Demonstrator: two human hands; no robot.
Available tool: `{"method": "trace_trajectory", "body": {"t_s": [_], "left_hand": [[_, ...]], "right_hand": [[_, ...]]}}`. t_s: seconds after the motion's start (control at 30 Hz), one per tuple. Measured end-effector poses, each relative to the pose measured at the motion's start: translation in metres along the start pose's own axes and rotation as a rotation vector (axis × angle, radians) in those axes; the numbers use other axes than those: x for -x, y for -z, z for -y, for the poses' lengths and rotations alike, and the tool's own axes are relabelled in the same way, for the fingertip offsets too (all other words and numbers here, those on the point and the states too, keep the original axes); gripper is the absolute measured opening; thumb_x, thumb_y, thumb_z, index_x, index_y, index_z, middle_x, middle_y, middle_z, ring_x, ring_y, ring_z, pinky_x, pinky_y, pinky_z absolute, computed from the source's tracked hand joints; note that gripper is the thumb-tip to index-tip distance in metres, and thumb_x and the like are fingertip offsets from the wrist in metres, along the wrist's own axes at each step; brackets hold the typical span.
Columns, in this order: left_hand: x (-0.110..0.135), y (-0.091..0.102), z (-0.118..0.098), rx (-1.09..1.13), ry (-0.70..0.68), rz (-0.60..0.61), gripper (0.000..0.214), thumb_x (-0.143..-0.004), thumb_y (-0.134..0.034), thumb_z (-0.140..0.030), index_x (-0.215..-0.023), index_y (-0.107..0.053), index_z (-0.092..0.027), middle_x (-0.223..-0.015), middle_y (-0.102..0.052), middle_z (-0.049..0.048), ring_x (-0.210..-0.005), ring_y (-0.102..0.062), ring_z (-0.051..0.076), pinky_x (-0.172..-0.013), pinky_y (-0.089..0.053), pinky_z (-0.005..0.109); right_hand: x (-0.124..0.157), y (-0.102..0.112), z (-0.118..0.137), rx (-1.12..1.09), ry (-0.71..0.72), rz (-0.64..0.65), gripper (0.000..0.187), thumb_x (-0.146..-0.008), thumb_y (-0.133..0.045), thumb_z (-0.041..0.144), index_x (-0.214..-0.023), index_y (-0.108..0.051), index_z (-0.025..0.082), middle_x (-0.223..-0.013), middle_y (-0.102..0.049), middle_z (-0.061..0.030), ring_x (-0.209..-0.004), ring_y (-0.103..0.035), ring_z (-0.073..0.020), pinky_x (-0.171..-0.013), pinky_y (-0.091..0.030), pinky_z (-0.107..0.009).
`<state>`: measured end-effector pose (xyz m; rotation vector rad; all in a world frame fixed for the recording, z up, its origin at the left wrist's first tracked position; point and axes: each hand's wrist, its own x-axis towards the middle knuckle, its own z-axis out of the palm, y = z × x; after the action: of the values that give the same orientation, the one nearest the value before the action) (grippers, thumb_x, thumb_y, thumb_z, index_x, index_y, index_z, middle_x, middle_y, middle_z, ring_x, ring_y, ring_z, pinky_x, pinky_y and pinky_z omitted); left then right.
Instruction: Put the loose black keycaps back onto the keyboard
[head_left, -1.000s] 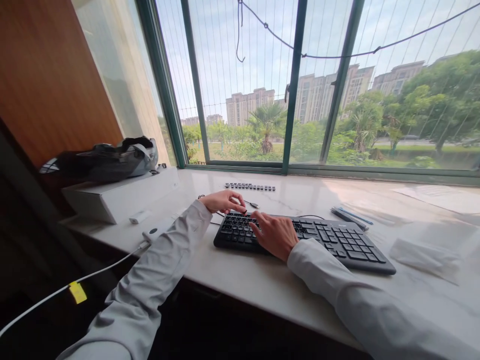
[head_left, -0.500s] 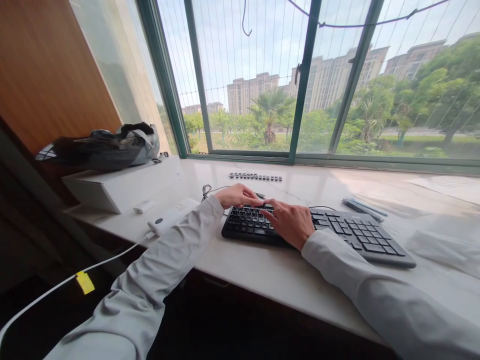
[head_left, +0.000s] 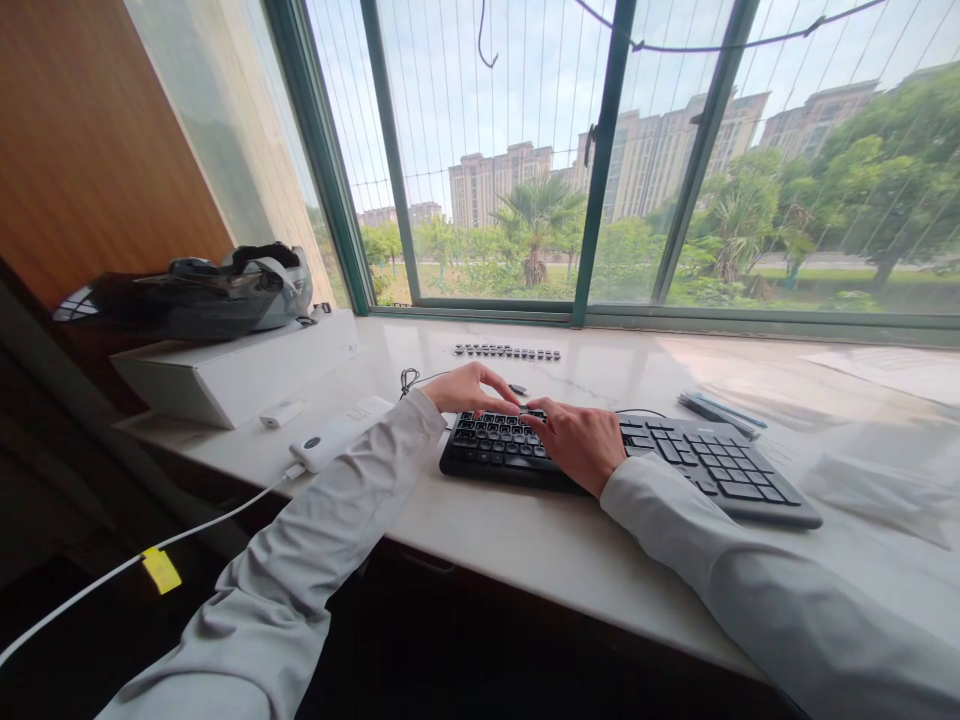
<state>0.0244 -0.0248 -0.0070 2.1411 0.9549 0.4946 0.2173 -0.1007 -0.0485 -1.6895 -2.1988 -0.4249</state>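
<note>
A black keyboard lies on the white marble-like ledge, its left part showing bare key positions and its right part still capped. Over its upper left part, my left hand is closed in a pinch, thumb and index fingertip meeting. My right hand rests across the keyboard's middle, its thumb and index finger closed against the left fingertips. Between the fingertips shows a small dark piece that looks like a keycap; the fingers hide most of it. Behind the keyboard, several loose keycaps stand lined up in two short rows.
At left are a white box bearing a dark bag-like item, a white power bank and a plugged-in white cable. Thin blue-and-dark sticks and clear plastic wrap lie at right. The window borders the back.
The left index finger has arched up a little, and the small dark piece between the fingertips shows more. Both hands stay over the same spot; the view has shifted slightly.
</note>
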Motion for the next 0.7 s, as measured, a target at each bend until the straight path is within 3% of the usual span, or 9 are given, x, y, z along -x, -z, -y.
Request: {"method": "trace_trajectory", "body": {"t_s": [0.1, 0.23, 0.4, 0.53, 0.7], "left_hand": [[0.001, -0.001, -0.002, -0.028, -0.064, 0.010, 0.048, -0.063, -0.072, -0.047, -0.097, -0.071, -0.014, -0.088, -0.068, 0.0081, -0.046, -0.044, 0.004, -0.041, -0.036, 0.018], [0.006, 0.009, 0.000, -0.108, -0.059, 0.087, 0.044, -0.066, -0.071, -0.045, -0.096, -0.072, -0.013, -0.074, -0.068, 0.0061, -0.043, -0.043, 0.004, -0.040, -0.034, 0.017], [0.015, 0.033, 0.006, -0.204, 0.055, 0.259, 0.041, -0.065, -0.071, -0.040, -0.100, -0.071, -0.019, -0.092, -0.068, 0.0049, -0.049, -0.051, 0.005, -0.043, -0.037, 0.016], [0.021, 0.045, 0.009, -0.281, 0.161, 0.292, 0.038, -0.065, -0.069, -0.041, -0.098, -0.072, -0.022, -0.094, -0.069, 0.0031, -0.045, -0.048, 0.003, -0.045, -0.038, 0.017], [0.023, 0.045, 0.013, -0.287, 0.258, 0.318, 0.036, -0.063, -0.070, -0.039, -0.094, -0.073, -0.021, -0.095, -0.069, 0.0038, -0.047, -0.050, 0.006, -0.046, -0.041, 0.019]], "right_hand": [[0.000, -0.001, 0.000, -0.007, 0.007, 0.003, 0.047, -0.092, -0.022, 0.055, -0.119, -0.055, 0.034, -0.101, -0.070, -0.0022, -0.080, -0.065, -0.0186, -0.060, -0.034, -0.025], [0.001, 0.002, 0.003, -0.014, 0.045, 0.029, 0.052, -0.093, -0.017, 0.055, -0.120, -0.055, 0.032, -0.099, -0.071, -0.0038, -0.079, -0.065, -0.0173, -0.060, -0.034, -0.025], [0.002, 0.005, 0.006, -0.044, 0.071, 0.043, 0.051, -0.093, -0.017, 0.053, -0.122, -0.052, 0.030, -0.097, -0.071, -0.0040, -0.079, -0.065, -0.0164, -0.061, -0.034, -0.025], [0.003, 0.005, 0.007, -0.054, 0.089, 0.057, 0.050, -0.094, -0.017, 0.051, -0.123, -0.051, 0.029, -0.098, -0.071, -0.0042, -0.080, -0.065, -0.0168, -0.062, -0.034, -0.025], [0.003, 0.004, 0.007, -0.077, 0.090, 0.055, 0.050, -0.093, -0.018, 0.052, -0.121, -0.052, 0.029, -0.095, -0.071, -0.0039, -0.079, -0.065, -0.0184, -0.061, -0.033, -0.025]]}}
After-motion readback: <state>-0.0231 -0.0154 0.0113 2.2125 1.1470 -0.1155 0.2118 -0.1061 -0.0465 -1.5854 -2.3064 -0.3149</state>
